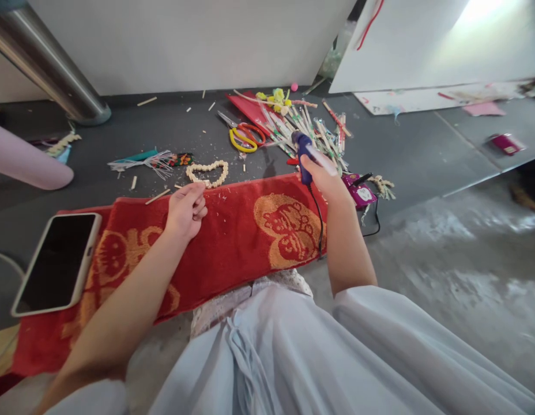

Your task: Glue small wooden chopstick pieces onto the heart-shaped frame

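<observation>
My right hand (326, 180) is closed round a blue glue gun (302, 151), its black cord (320, 222) hanging down over a red towel (233, 242). The gun points away toward a pile of coloured sticks (306, 129). My left hand (186, 208) rests on the towel with its fingers curled, pinching something small that I cannot make out. Just beyond it on the dark floor lies a heart-shaped ring of pale beads (207, 172).
A phone (57, 262) lies screen-up at the towel's left end. Yellow and red scissors (244, 135) lie by the sticks. A purple item (360, 190), a metal post (46, 72), white boards (423, 46) and wood scraps are around. A pink rounded object (27, 161) enters from the left.
</observation>
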### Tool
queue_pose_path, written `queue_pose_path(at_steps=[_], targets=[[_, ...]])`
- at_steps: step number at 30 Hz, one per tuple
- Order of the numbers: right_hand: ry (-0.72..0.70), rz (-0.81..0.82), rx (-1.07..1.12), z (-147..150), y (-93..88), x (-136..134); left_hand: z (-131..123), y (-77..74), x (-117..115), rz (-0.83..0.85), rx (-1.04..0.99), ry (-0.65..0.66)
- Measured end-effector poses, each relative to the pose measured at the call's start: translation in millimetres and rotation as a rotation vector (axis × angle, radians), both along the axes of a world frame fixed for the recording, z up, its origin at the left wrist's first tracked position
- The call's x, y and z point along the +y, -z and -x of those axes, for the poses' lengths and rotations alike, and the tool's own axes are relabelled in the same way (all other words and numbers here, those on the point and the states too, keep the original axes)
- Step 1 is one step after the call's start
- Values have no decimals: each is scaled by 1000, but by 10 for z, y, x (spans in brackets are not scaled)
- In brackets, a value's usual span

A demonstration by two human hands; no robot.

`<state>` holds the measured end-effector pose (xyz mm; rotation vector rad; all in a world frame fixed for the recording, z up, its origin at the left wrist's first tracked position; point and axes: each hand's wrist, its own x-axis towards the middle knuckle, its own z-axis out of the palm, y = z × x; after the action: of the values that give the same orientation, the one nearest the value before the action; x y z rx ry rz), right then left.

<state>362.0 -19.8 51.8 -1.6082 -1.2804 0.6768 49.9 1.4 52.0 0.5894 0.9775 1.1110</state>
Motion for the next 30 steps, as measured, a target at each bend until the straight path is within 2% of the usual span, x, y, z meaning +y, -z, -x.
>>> queue_pose_path(at_steps=[2, 4, 9, 13, 16, 20, 25, 30], targets=[[24, 0, 263, -3, 48, 26, 0, -1, -4, 4, 2, 2], [56, -8, 400, -3, 80, 38, 1, 1, -4, 5, 0, 4], [181, -47, 563, -163, 162, 33, 0, 0, 2, 1, -4, -1], [165, 1, 675, -341, 181, -41, -3, -5, 3, -3, -6, 3], [115, -4, 734, -346, 112, -143, -1, 4, 3, -13, 2, 8], [4, 47, 731, -158, -35, -264, 13, 34, 5, -39, 22, 22], [-171, 51, 594, 268, -185, -315, 25, 53, 1, -83, 45, 45], [-393, 107, 531, 719, -210, -229, 26, 37, -2, -68, 39, 38]])
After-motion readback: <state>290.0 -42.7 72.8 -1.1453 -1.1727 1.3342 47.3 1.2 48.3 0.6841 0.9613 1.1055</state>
